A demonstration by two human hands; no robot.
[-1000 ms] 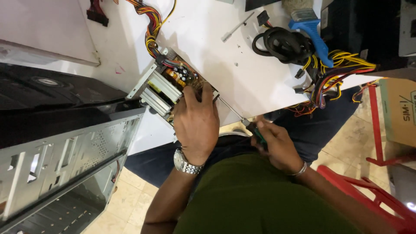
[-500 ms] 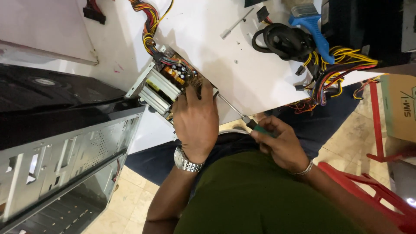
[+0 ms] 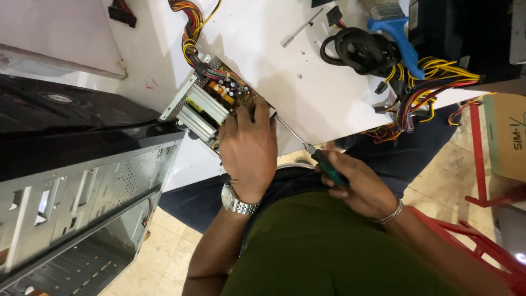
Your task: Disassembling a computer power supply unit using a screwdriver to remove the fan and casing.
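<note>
Screwdriver [image 3: 307, 147] at opened power supply [image 3: 211, 107]

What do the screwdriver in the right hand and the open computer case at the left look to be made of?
Green-handled screwdriver: bright bare metal shaft, handle probably plastic or rubber, matte. Grey open computer case: thin sheet metal, dull and unpainted, with punched slots and folded edges.

A white table [image 3: 329, 93] fills the top of the view. Under it the floor [image 3: 455, 170] has pale beige tiles with brown marks. At the left stands an open grey computer case [image 3: 71, 214]. At the right there is a red frame [image 3: 476, 159] and a brown box [image 3: 507, 137] beside it. Soft light falls on the table top.
</note>
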